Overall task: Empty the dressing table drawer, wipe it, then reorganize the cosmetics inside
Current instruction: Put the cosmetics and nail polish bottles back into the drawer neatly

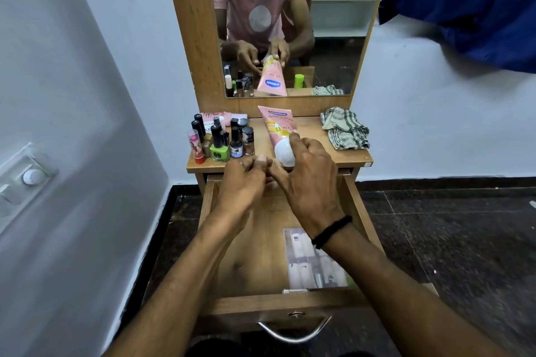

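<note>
Right grip [310, 165]: your fingers curl round the white cap [284, 155] of the pink tube [274, 124]. The tube is over the counter [342, 155], cap toward you, flat end toward the mirror [333, 23].

Left grip [246, 180]: fingers curled, just beside your right grip at the counter's front edge. You cannot tell whether it holds anything.

Drawer [255, 240]: pulled open below the counter, under both your forearms. One clear packet [313, 258] of pale items lies in its near right part. A metal handle [294, 330] sits on its front.

Counter, left end: a cluster of small bottles [223, 139] standing upright, with a green bottle [219, 151] at the front.

Counter, right end: a checked cloth [345, 129], crumpled, apart from the tube.

Right wrist: a black band [332, 230].
</note>
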